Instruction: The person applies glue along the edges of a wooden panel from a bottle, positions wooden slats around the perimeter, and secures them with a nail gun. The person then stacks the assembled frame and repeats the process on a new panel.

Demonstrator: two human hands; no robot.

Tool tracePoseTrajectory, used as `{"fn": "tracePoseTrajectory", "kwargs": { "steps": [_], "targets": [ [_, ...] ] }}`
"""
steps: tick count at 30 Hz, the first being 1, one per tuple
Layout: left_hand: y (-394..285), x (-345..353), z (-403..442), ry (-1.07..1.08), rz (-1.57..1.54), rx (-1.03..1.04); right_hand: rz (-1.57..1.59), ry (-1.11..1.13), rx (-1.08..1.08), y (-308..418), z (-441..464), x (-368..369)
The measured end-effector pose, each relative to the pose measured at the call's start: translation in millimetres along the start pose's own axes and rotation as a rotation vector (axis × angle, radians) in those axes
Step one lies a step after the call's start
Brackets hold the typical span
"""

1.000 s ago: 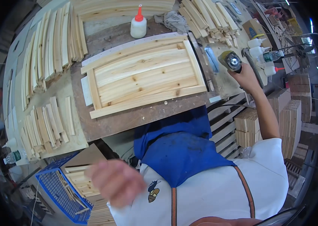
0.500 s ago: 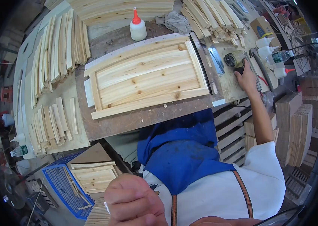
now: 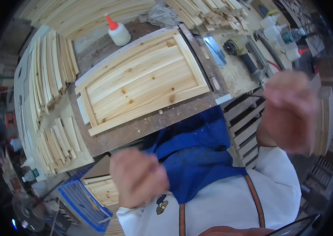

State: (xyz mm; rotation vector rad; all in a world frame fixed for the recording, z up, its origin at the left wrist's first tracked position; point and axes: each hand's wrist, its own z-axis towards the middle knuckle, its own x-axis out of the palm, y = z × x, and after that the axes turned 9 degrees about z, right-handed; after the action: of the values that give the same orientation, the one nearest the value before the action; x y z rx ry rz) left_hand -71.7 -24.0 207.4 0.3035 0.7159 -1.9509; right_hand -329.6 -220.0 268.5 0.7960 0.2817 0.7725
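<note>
A framed wooden panel [image 3: 142, 80] with a curved upper edge lies flat on the brown work board [image 3: 150, 122]. In front of my chest, below the board's near edge, is my left hand [image 3: 137, 177], blurred, its fingers smeared by motion. My right hand [image 3: 290, 112] is raised at the right, also blurred, apart from everything on the table. The nail gun [image 3: 245, 57] lies on the table's right side, beyond my right hand and not touched by it. Behind the panel stands a white glue bottle [image 3: 119, 34] with a red tip.
Curved wood strips [image 3: 50, 70] are stacked at the left, with shorter strips [image 3: 58, 141] nearer. More strips [image 3: 205, 11] lie at the back right beside a grey rag [image 3: 160, 16]. Several bottles [image 3: 272, 31] stand at the right. A blue crate [image 3: 81, 200] is below the table.
My right hand has let go of the nail gun and come back toward my body. My left hand has risen slightly from the lower edge. The camera view has tilted.
</note>
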Motion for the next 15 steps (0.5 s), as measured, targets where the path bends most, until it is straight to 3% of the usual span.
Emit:
{"fn": "tracePoseTrajectory", "kwargs": {
  "steps": [1, 3, 7, 8, 11, 12, 15],
  "targets": [
    [11, 4, -3, 0.16, 0.115, -0.056, -0.006, -0.025, -0.004, 3, -6, 0],
    [39, 24, -25, 0.259, 0.149, -0.167, -0.024, -0.066, -0.015, 25, -31, -17],
    [84, 33, -67, 0.34, 0.394, -0.205, -0.024, -0.063, -0.112, 17, -35, -5],
    [88, 29, -74, 0.356, 0.411, -0.211, -0.005, -0.075, -0.101, 43, -68, -13],
    [98, 26, -86, 0.353, 0.485, -0.263, 0.028, -0.114, -0.059, 115, -172, -133],
    [97, 23, -90, 0.359, 0.49, -0.257, 0.029, -0.125, -0.057, 67, -121, -91],
    [107, 31, -91, 0.37, 0.525, -0.25, 0.019, -0.117, -0.123, 63, -128, -69]
  ]
}}
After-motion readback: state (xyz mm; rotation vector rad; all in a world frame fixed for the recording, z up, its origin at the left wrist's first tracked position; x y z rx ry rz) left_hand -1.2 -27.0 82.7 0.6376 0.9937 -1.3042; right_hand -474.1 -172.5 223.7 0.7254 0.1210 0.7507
